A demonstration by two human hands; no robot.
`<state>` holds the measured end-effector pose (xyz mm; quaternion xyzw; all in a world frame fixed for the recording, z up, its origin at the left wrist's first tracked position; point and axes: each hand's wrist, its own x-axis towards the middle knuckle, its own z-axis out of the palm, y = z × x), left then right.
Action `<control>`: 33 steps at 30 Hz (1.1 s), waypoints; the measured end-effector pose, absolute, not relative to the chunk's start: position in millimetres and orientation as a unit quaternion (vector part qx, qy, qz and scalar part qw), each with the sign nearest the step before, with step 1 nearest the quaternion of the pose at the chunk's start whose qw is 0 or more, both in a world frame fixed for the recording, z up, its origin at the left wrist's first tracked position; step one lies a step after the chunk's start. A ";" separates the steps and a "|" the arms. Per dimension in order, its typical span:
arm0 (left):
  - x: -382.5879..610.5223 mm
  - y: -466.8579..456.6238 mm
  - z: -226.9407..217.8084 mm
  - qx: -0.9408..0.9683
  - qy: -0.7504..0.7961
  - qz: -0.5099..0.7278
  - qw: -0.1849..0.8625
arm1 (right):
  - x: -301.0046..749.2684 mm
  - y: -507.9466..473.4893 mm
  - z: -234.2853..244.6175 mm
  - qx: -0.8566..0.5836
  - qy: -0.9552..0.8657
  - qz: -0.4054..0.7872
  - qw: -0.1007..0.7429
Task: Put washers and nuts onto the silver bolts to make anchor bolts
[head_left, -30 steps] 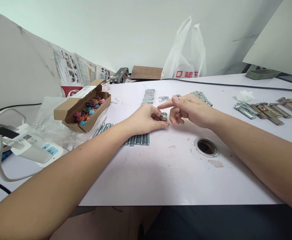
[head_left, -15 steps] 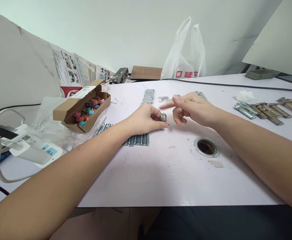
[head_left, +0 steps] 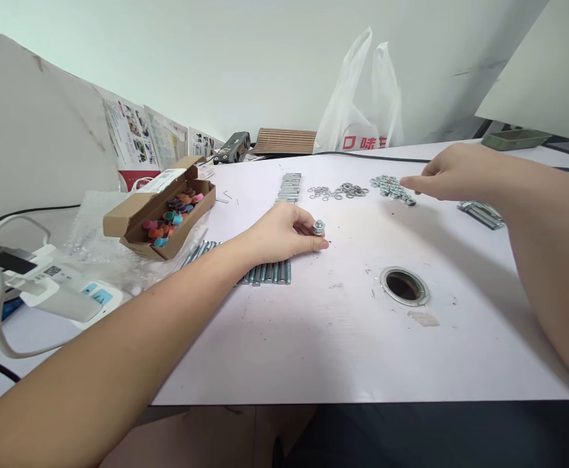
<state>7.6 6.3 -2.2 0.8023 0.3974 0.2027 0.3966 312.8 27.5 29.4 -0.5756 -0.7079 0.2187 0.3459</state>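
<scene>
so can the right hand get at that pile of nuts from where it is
Probably yes. The right hand hovers right beside the pile of nuts, fingertips at its edge, with nothing between them. The left hand holds a bolt well clear.

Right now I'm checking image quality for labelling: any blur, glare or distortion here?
Head view: wide-angle bending at the edges, forearms stretched; even soft light, faint shadows, no glare; left hand and its bolt sharp; right hand at the nuts slightly soft.
</scene>
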 end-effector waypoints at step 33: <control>3.0 0.7 1.1 0.868 0.407 0.160 0.235 | 240.7 -1.2 35.9 -0.556 -0.769 0.224 0.222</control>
